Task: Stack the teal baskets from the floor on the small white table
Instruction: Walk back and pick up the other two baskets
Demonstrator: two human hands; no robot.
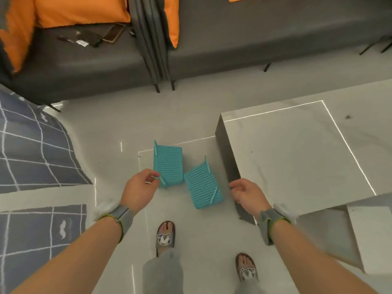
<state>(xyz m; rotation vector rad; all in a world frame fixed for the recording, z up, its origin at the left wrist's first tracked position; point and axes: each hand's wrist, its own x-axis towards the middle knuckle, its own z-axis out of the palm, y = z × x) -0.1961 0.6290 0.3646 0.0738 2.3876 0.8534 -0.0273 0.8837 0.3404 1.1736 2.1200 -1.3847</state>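
Note:
Two teal perforated baskets lie on the pale floor side by side. The left basket [168, 165] sits farther from me; the right basket [202, 187] is angled and nearer. My left hand [140, 189] is at the near left corner of the left basket, its fingers pinched around the thin teal handle there. My right hand [246, 195] hovers to the right of the right basket, fingers loosely curled and holding nothing, in front of the near left corner of the white marble-look table [297, 158]. The small white table [373, 234] shows at the lower right.
A dark grey sofa [84, 66] with orange cushions [80, 11] runs along the back, with folded dark panels leaning at its middle. A blue grid-pattern rug [31, 149] lies to the left. My two slippered feet stand on the floor just behind the baskets.

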